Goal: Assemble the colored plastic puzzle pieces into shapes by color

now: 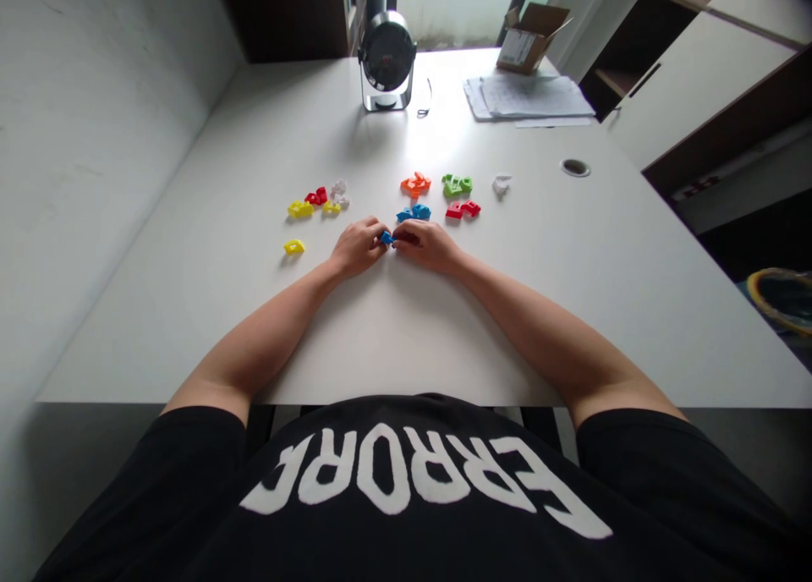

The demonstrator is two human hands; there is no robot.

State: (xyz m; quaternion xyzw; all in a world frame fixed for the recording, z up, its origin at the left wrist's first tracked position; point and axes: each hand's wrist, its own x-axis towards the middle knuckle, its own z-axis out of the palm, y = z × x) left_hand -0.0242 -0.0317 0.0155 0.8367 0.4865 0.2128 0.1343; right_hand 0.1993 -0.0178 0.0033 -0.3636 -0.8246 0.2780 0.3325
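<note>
My left hand [360,245] is closed, its fingertips pinching a small blue plastic piece [386,238]. From the other side my right hand [426,244] meets it, fingers curled and fingertips at the same blue piece. Just beyond my right hand lie more blue pieces [414,213], with orange pieces [415,184] behind them. Green pieces [457,185], red pieces [463,210] and a white piece [501,183] are to the right. On the left are yellow pieces [300,209], red pieces [316,196], white pieces [340,194] and a lone yellow piece [293,247].
A round silver-framed device [387,57] stands at the back of the white table [222,176], with a thin dark cord [428,100] beside it. Papers [529,98] and an open cardboard box [531,41] lie back right, near a round table hole [575,168]. A wall borders the left.
</note>
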